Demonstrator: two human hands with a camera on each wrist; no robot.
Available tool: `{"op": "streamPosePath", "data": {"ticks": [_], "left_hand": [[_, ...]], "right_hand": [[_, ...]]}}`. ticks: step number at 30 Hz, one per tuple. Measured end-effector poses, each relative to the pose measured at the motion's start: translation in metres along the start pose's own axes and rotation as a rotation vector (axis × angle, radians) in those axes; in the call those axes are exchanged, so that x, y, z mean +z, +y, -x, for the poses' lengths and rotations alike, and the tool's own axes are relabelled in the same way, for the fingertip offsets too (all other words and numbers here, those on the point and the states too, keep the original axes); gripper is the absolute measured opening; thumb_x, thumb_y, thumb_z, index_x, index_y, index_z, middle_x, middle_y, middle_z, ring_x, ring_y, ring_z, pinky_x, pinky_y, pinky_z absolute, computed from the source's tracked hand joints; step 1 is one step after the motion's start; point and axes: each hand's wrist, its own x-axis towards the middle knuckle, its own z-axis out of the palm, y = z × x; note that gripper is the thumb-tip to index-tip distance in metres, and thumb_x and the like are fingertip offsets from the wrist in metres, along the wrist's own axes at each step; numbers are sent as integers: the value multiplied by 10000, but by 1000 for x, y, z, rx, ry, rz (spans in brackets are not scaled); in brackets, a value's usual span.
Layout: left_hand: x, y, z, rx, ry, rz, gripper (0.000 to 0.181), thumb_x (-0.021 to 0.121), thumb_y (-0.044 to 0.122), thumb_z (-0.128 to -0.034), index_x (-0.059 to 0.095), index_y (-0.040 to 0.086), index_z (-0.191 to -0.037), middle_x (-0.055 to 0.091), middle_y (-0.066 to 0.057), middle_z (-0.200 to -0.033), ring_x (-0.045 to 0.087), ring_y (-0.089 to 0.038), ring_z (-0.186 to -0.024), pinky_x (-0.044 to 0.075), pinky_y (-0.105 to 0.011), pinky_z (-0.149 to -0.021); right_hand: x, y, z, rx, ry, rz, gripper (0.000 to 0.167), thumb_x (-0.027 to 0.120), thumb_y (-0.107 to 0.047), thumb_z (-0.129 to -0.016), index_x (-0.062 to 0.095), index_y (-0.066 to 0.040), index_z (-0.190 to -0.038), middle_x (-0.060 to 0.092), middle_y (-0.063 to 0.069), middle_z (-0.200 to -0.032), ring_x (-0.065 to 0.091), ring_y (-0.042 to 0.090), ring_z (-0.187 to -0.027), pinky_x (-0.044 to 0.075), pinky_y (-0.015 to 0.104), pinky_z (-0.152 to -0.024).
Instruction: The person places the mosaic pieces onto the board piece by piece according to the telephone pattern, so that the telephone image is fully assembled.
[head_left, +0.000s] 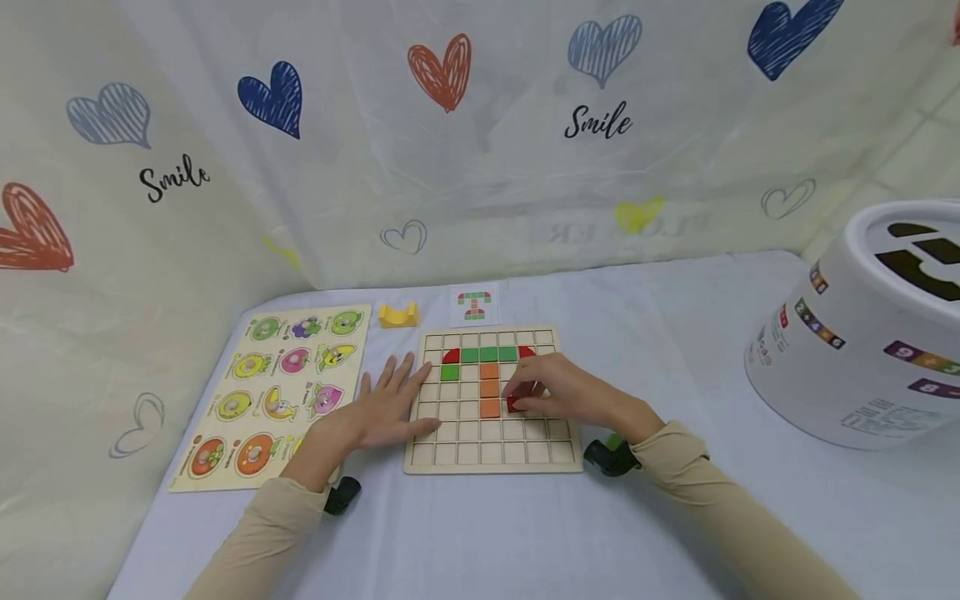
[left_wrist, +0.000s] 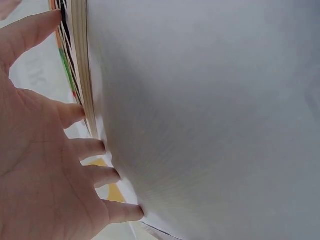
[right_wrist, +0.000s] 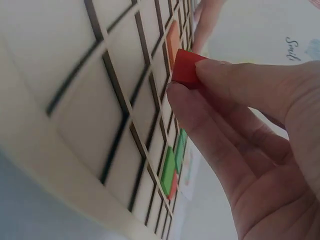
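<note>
A square wooden grid board [head_left: 457,454] lies on the table. Set in it are green blocks [head_left: 489,355] in a row with red pieces [head_left: 451,357] at both ends, a lower green block [head_left: 450,372] and a column of orange blocks [head_left: 489,389]. My right hand [head_left: 558,387] pinches a red block [right_wrist: 186,70] between thumb and fingers, just over the grid right of the orange column. My left hand [head_left: 382,412] lies with spread, straight fingers at the board's left edge; thumb and index finger touch it. The right hand covers part of the grid in the head view.
Behind the board lie a pattern card [head_left: 475,306] and a yellow arched block [head_left: 398,315]. A fruit puzzle board [head_left: 247,400] lies at left, partly under the left forearm. A large white tub [head_left: 847,358] with a slotted lid stands at right.
</note>
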Motion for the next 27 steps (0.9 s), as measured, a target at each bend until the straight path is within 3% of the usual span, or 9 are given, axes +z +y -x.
{"op": "streamPosePath", "data": {"ticks": [14, 27], "left_hand": [[-1, -1, 1, 7, 5, 9, 943, 527, 611, -1004, 135, 94, -1688, -7, -205, -1745, -75, -448, -1591, -44, -747, -1193], [-1, 0, 1, 8, 6, -2, 945, 515, 620, -1002, 131, 95, -1689, -2, -206, -1745, -74, -450, -1591, -42, -748, -1194]], "right_hand": [[11, -2, -4, 63, 23, 31, 177, 788, -6, -914, 807, -8, -1090, 737, 10, -985, 653, 91, -882, 568, 234, -771], [12, -13, -9, 67, 5, 176, 195, 808, 24, -881, 809, 28, -1077, 725, 68, -960, 653, 130, -855, 545, 203, -728]]}}
